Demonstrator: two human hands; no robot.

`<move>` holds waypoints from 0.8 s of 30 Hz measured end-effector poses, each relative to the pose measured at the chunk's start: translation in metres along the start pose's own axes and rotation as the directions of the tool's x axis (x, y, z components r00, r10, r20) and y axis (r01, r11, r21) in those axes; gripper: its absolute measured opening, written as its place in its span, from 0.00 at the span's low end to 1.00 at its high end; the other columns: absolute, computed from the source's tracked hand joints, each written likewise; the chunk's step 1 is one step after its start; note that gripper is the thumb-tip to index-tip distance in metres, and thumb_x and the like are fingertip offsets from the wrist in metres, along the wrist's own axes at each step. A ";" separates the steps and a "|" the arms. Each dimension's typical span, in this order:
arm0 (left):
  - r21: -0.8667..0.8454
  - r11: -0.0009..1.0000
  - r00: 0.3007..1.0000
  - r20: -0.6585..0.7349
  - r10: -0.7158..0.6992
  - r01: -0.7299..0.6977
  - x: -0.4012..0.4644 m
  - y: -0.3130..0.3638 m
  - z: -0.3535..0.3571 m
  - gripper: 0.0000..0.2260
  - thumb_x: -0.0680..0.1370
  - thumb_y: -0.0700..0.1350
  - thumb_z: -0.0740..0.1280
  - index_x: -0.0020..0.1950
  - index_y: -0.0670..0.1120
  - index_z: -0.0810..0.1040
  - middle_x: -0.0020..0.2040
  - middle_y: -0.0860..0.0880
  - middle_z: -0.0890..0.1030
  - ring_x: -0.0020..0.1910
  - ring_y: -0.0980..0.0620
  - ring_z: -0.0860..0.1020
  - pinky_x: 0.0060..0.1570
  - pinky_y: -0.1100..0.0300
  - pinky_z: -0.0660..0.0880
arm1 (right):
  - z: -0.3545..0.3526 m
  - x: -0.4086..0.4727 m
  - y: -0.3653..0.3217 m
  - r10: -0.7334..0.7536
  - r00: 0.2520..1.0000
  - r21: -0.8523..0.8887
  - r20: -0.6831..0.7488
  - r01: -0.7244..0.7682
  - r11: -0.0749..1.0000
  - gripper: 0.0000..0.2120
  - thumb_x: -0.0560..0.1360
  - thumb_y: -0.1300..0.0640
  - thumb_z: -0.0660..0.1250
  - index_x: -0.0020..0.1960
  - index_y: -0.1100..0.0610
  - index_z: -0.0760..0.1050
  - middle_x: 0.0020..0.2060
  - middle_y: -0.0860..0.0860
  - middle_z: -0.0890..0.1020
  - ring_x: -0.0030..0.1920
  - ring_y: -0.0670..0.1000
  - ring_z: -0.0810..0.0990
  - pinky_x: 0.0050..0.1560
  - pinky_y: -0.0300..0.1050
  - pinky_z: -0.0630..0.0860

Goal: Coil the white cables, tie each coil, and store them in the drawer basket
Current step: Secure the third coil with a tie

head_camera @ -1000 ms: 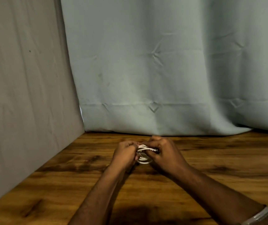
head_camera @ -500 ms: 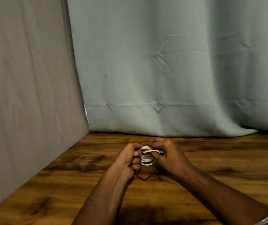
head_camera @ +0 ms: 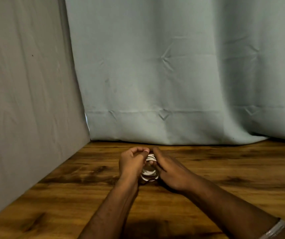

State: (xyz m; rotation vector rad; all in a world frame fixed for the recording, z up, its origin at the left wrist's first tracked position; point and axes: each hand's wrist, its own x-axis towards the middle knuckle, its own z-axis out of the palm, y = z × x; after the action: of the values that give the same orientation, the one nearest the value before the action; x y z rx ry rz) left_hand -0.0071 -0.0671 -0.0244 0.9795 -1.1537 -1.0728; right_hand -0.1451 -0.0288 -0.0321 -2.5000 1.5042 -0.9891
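Observation:
A small coil of white cable point(head_camera: 149, 173) sits between my two hands, just above the wooden table point(head_camera: 224, 169). My left hand point(head_camera: 132, 163) has its fingers curled and pinches the coil's upper part. My right hand point(head_camera: 170, 171) grips the coil from the right, its fingers hidden behind the loops. A thin dark tie strand point(head_camera: 146, 182) hangs below the coil near the table. No drawer basket is in view.
A pale green curtain point(head_camera: 172, 83) hangs along the back edge of the table. A grey fabric panel point(head_camera: 26, 100) walls off the left side. A silver bracelet point(head_camera: 274, 230) is on my right wrist.
The coil has turned so its loops now face me lower between the hands. My left hand's fingers have risen over the top of the coil. The view has shifted slightly.

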 end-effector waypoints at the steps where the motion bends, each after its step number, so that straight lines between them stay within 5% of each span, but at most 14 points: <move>1: 0.014 1.000 0.999 -0.021 0.026 -0.025 0.001 -0.001 0.000 0.07 0.75 0.34 0.72 0.40 0.44 0.83 0.33 0.46 0.84 0.30 0.53 0.79 0.39 0.58 0.77 | 0.000 0.000 -0.002 0.008 1.000 0.006 0.007 -0.008 1.000 0.14 0.85 0.50 0.59 0.69 0.50 0.66 0.63 0.51 0.80 0.61 0.52 0.79 0.58 0.53 0.76; 4: 0.034 0.996 0.995 -0.061 0.081 -0.079 -0.001 -0.003 -0.003 0.06 0.75 0.36 0.73 0.41 0.45 0.85 0.35 0.47 0.86 0.34 0.50 0.83 0.43 0.55 0.80 | 0.000 0.000 -0.003 0.028 1.000 0.053 -0.010 -0.027 0.998 0.16 0.84 0.45 0.59 0.71 0.43 0.65 0.64 0.47 0.81 0.62 0.49 0.79 0.60 0.53 0.76; 10: -0.065 0.994 0.996 0.014 0.085 -0.084 -0.005 -0.001 0.002 0.04 0.77 0.37 0.71 0.45 0.44 0.84 0.31 0.52 0.85 0.30 0.59 0.81 0.33 0.65 0.77 | 0.000 0.002 0.002 0.017 0.991 0.064 -0.134 -0.008 0.998 0.17 0.82 0.37 0.57 0.68 0.39 0.71 0.57 0.41 0.85 0.55 0.42 0.83 0.55 0.54 0.79; 17: -0.233 0.969 0.996 0.050 -0.074 0.083 -0.010 0.000 0.006 0.03 0.77 0.36 0.71 0.47 0.41 0.85 0.35 0.46 0.85 0.32 0.52 0.81 0.38 0.60 0.78 | 0.006 0.004 0.006 0.062 0.990 0.176 -0.130 -0.038 0.984 0.13 0.83 0.44 0.59 0.66 0.40 0.74 0.55 0.41 0.85 0.54 0.41 0.83 0.56 0.54 0.79; 20: -0.315 0.938 0.990 0.070 -0.125 0.141 -0.011 0.004 0.004 0.06 0.78 0.34 0.69 0.53 0.37 0.83 0.31 0.46 0.84 0.26 0.55 0.80 0.29 0.65 0.77 | 0.010 0.005 0.006 0.083 0.982 0.327 -0.169 -0.024 0.945 0.14 0.81 0.43 0.62 0.65 0.41 0.74 0.55 0.43 0.85 0.55 0.43 0.84 0.58 0.57 0.80; 24: -0.281 0.942 0.982 0.098 -0.161 0.183 -0.015 0.005 0.001 0.06 0.80 0.37 0.67 0.56 0.40 0.81 0.20 0.54 0.73 0.16 0.62 0.67 0.17 0.71 0.63 | 0.011 0.006 0.007 0.169 0.952 0.474 -0.255 -0.030 0.880 0.09 0.79 0.47 0.70 0.59 0.44 0.77 0.46 0.49 0.87 0.45 0.51 0.87 0.50 0.61 0.82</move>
State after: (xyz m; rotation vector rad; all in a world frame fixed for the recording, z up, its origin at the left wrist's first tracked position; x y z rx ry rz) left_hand -0.0088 -0.0518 -0.0221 0.8248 -0.9475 -1.3862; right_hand -0.1426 -0.0399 -0.0402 -1.9845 1.2439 -1.5388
